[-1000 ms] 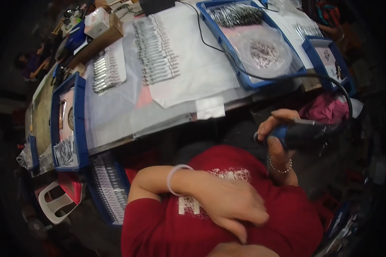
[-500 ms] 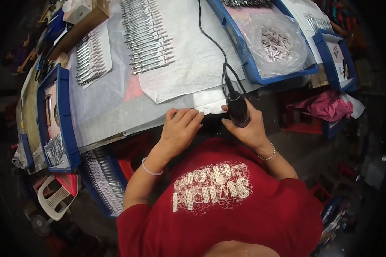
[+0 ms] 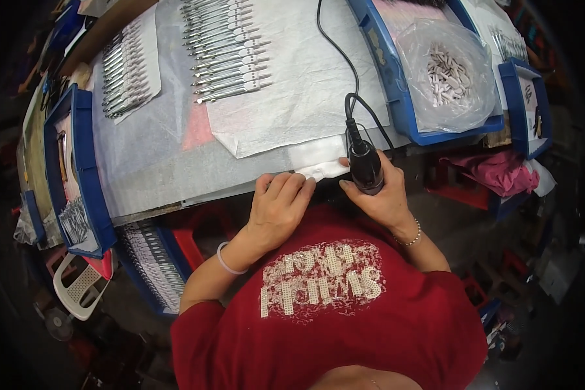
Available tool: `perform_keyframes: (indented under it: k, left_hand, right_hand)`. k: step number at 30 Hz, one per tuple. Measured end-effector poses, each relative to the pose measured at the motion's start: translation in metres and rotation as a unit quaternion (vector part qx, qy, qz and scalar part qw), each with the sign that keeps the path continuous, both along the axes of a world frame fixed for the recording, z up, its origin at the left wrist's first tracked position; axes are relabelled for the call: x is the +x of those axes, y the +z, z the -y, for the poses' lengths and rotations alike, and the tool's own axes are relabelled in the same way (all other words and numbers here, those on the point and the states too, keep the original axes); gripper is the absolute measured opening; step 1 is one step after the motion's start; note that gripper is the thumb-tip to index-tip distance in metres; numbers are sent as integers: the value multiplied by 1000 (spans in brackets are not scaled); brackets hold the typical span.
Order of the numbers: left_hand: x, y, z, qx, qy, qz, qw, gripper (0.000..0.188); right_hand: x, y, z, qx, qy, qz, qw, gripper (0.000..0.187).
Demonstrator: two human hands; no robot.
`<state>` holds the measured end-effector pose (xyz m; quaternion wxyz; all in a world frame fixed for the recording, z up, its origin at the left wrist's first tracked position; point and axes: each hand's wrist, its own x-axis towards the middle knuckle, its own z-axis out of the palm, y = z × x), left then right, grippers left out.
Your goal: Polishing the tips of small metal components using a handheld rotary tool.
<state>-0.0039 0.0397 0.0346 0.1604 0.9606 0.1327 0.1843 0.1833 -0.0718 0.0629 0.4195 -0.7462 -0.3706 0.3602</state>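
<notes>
My right hand [image 3: 385,195] is wrapped round a black corded power tool [image 3: 365,170], cylindrical and upright, whose cable runs away over the table. The tool's tip is hidden. At the near table edge, my left hand [image 3: 281,207] has its fingers curled and pressed together. What those fingers pinch is too small to make out. Just beyond them lies a folded white cloth or paper pad [image 3: 318,156], which both hands' fingertips reach. Farther up the table, long thin silvery rods with pale ends [image 3: 231,68] lie side by side on white sheeting.
A blue tray [image 3: 429,138] with a clear bag of small pale parts [image 3: 450,75] stands at right. Another blue tray [image 3: 98,188] with metal pieces is at left. A smaller blue tray [image 3: 533,146] is far right. Below the table sits a crate of rods [image 3: 153,266].
The view has shifted, so the table things appear moved. Both hands stay at the near edge, the right still round the tool. The white pad shows more plainly now.
</notes>
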Motion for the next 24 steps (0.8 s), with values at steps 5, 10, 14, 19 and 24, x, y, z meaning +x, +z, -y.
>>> perform_keyframes:
  k: [5, 10, 14, 19, 24]
  left_hand:
    - [-2, 2, -1, 2, 6, 11, 1000, 29]
    - [-10, 30, -21, -65, 25, 65, 995, 28]
    - [-6, 51, -73, -106, 106, 76, 986, 25]
    - [17, 26, -152, -74, 101, 62, 990, 19]
    - [27, 15, -174, -73, 57, -7, 996, 15]
  right_hand:
    - [1, 1, 3, 45, -21, -24, 998, 36]
    - [6, 21, 18, 182, -33, -75, 980, 47]
    - [20, 45, 16, 385, 1, -1, 923, 55]
    - [15, 55, -13, 509, 74, 13, 857, 55]
    - [13, 62, -14, 428, 117, -67, 894, 56]
